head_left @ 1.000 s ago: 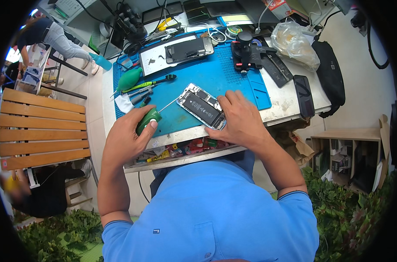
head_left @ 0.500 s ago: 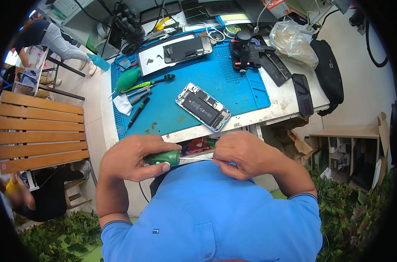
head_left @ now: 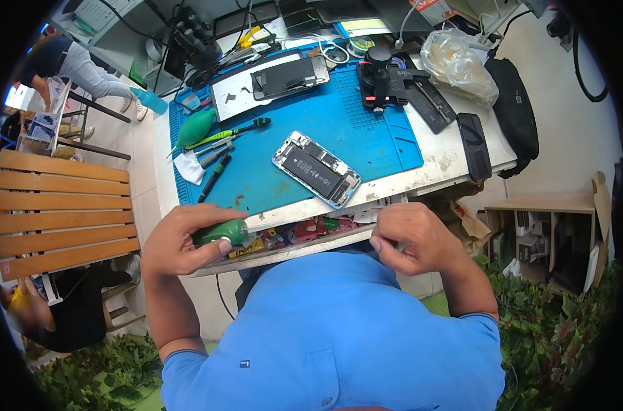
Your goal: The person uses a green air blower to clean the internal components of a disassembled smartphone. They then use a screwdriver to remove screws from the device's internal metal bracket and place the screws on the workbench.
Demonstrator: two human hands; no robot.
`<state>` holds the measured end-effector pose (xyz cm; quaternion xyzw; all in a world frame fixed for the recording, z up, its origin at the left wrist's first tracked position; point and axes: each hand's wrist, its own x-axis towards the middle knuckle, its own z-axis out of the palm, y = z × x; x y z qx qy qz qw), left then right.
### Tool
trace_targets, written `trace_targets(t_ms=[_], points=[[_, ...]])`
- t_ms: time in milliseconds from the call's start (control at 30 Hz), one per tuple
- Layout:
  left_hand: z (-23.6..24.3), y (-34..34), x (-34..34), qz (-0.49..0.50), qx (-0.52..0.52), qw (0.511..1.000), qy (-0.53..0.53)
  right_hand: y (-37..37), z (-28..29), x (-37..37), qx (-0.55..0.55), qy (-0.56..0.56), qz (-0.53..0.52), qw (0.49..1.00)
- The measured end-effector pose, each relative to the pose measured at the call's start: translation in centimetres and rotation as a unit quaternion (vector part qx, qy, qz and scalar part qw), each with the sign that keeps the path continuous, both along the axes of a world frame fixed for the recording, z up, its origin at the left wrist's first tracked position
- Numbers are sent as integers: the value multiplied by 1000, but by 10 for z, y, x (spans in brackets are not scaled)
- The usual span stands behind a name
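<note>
My left hand is wrapped around a green, rounded bottle-like container, held over the left end of an open drawer. Across the drawer, near its right end, my right hand is curled closed; whatever its fingers may hold is hidden. Small red, yellow and green items lie inside the drawer. On the blue mat above it rests an opened smartphone, its black battery and inner boards exposed. Neither hand touches the phone.
A green air blower, a green-handled brush and a black pen-like tool lie on the mat's left. A detached phone screen sits behind. To the right are a black clamp, a dark phone and a plastic bag.
The drawer stands further out, showing more of its contents. My left hand has shifted left with the green container, while my right hand has moved right, widening the gap between them.
</note>
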<state>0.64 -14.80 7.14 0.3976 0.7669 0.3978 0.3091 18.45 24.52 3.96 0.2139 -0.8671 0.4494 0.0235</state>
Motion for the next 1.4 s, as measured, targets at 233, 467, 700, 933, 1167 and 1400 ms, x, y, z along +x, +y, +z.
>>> trace_targets(t_ms=[233, 467, 700, 933, 1167, 1400], points=[[-6, -2, 6, 29, 8, 999, 13, 7, -38, 9, 151, -33, -91, 984], [-9, -3, 5, 49, 5, 999, 16, 15, -58, 15, 147, 1, -121, 982], [-9, -5, 5, 54, 2, 998, 23, 13, -62, 15, 168, 25, -156, 973], [-11, -7, 7, 83, -6, 996, 28, 13, -56, 15, 147, 2, -164, 976], [-19, 4, 20, 223, -42, 973, 36, -3, -49, -7, 134, 85, -181, 970], [-29, 14, 32, 277, -103, 950, 105, -36, -55, -37, 224, 51, -229, 946]])
